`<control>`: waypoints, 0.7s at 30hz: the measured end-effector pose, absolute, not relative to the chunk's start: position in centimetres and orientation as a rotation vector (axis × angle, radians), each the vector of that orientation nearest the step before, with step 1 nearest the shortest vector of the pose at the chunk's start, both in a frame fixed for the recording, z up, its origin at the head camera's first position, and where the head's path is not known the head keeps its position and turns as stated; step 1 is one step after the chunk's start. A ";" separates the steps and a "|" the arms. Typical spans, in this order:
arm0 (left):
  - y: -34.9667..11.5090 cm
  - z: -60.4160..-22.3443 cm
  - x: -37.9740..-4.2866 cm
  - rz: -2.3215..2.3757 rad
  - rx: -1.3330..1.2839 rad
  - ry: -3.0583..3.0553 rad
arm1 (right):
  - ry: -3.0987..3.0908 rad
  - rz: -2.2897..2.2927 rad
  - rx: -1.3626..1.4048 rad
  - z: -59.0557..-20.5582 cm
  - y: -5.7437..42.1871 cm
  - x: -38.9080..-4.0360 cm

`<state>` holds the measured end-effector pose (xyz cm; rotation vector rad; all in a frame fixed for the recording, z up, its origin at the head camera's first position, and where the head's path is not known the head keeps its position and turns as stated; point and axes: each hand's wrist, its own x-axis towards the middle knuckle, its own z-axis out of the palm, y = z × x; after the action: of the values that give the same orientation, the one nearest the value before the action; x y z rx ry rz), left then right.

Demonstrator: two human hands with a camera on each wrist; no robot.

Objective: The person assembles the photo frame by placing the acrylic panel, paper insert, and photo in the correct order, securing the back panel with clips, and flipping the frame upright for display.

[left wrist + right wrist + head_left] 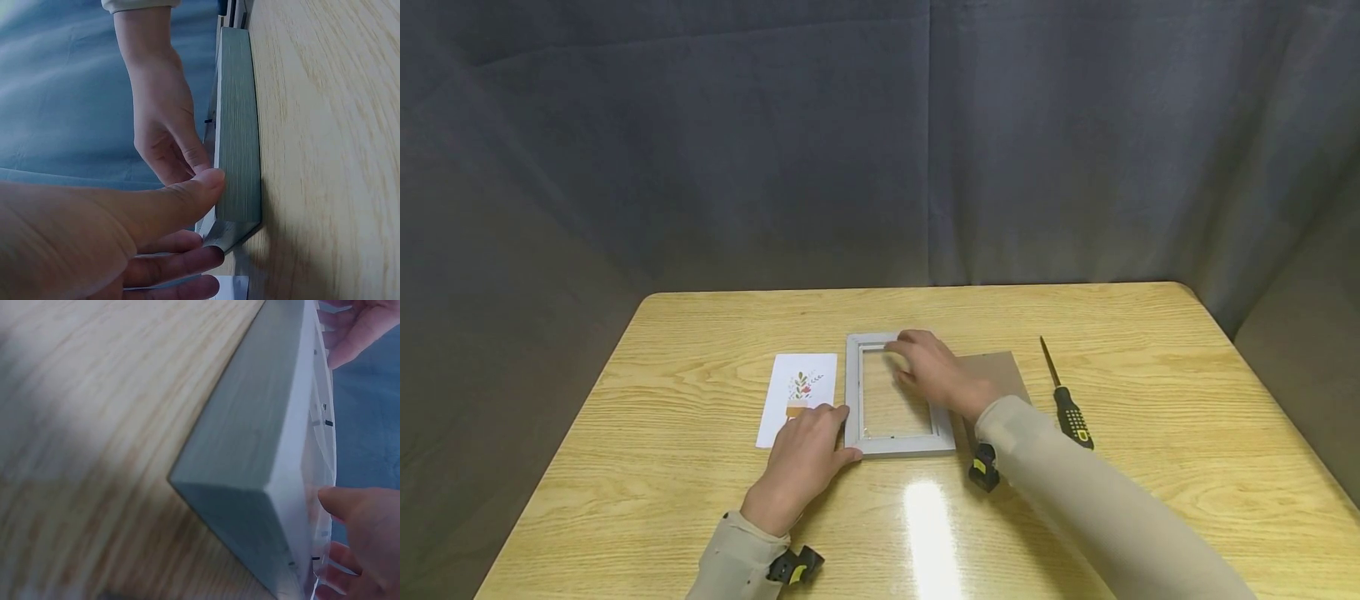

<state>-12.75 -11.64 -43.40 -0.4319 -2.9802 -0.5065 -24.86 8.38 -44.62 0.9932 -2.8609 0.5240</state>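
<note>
The picture frame point(852, 375) lies flat around the middle of the tabletop point(625, 500), wood grain showing through its opening. From here I'd call it opened up: the brown backing panel point(1000, 371) is out, lying at the frame's right, partly under the right forearm. The flower-pot print point(797, 385) lies at the left, so neither piece sits in the opening. Whether a clear pane is in there I can't tell.

Of the two hands, the left hand point(805, 450) grips the near left corner between thumb and fingers, also covering a bit of the print. The right hand point(928, 367) reaches over the opening to the far side, fingers bent; it's blurred, and I can't tell whether it has hold of anything.

Farther out, toward the tabletop's right edge, a screwdriver point(1070, 412) points at the far edge, where a dark curtain point(775, 167) hangs behind.

Only the head view takes in the screwdriver and the print's drawing. The left wrist view shows the left thumb against the frame's thick side; the right wrist view brings out small dark tabs point(329, 423) along the inner rim, barely noticeable from above.
</note>
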 end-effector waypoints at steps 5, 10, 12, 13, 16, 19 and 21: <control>-11.6 -43.4 -12.7 -0.501 -0.434 -2.980 | -2.864 0.556 0.992 -44.7 8.5 -24.6; -11.6 -43.4 -12.7 -0.492 -0.433 -2.982 | -2.855 0.566 0.991 -44.7 8.4 -24.6; -11.6 -43.4 -12.8 -0.491 -0.433 -2.984 | -2.850 0.570 0.994 -44.8 8.4 -24.6; -11.6 -43.4 -12.8 -0.492 -0.433 -2.985 | -2.849 0.571 0.993 -44.8 8.5 -24.6; -11.6 -43.4 -12.8 -0.504 -0.427 -2.989 | -2.853 0.573 0.983 -44.8 8.5 -24.6; -11.6 -43.4 -12.8 -0.512 -0.419 -2.993 | -2.862 0.589 0.970 -44.8 8.6 -24.6; -11.7 -43.5 -12.8 -0.514 -0.414 -2.995 | -2.864 0.601 0.964 -44.8 8.6 -24.5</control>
<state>-12.80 -11.67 -43.45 -0.4141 -2.9947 -0.5141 -24.54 8.61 -44.81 0.9640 -2.8644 0.6007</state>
